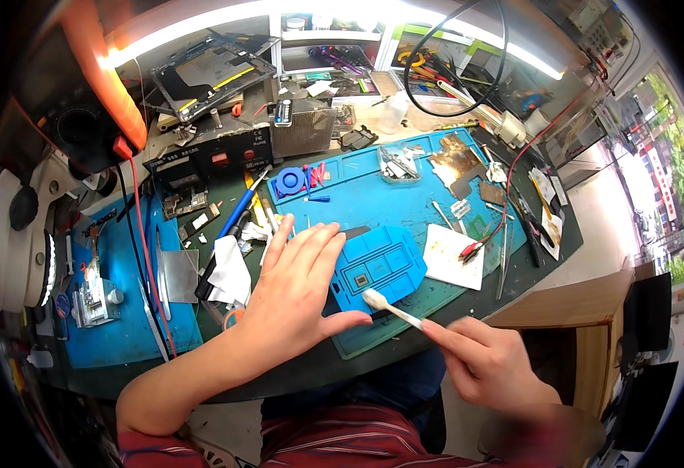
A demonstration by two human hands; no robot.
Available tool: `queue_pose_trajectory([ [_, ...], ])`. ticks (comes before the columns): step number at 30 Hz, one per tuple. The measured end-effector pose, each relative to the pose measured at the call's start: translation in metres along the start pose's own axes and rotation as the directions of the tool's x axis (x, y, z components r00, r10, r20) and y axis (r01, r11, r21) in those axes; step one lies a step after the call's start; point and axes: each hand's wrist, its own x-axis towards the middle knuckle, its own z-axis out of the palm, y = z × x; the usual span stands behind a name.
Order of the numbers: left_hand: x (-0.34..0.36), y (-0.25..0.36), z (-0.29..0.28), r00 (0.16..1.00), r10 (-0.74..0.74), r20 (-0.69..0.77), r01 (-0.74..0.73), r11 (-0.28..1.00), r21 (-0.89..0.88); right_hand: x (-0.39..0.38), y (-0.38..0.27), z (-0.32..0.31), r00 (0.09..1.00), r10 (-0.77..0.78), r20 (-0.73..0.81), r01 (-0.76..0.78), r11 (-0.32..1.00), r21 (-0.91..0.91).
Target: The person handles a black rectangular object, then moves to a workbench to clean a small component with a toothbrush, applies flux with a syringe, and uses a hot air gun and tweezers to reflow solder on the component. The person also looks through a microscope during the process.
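Note:
A small square chip (361,279) lies in a recess of a blue work pad (392,265) with rectangular compartments, which sits on a larger blue mat. My left hand (299,277) rests at the pad's left side, fingers stretched out, its thumb along the near edge; nothing shows in its grasp. In my right hand (486,359), the fingers pinch the handle end of a white toothbrush (396,312). The brush head is at the pad's near edge, close below the chip; whether it touches the pad I cannot tell.
A white paper sheet (452,257) with red probe tips lies right of the pad. Beyond it are tweezers and pliers (533,218). A clear box of parts (399,164) and a blue ring-shaped spool (289,182) stand farther back. A microscope (14,226) is at the left.

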Motion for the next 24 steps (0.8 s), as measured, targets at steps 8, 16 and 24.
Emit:
queue_pose_trajectory([
  [8,0.003,0.003,-0.003,1.000,0.023,0.009,-0.023,1.000,0.011,0.009,0.001,0.004,0.999,0.041,-0.018,-0.041,0.999,0.006],
  [16,0.003,0.004,-0.004,1.000,0.016,0.013,-0.016,1.000,0.009,0.010,0.008,-0.003,0.997,-0.054,-0.049,0.053,0.998,-0.035],
  [24,0.003,0.003,-0.004,1.000,0.019,0.015,-0.019,1.000,0.016,0.012,0.009,-0.005,0.996,-0.069,-0.049,0.066,0.996,-0.054],
])
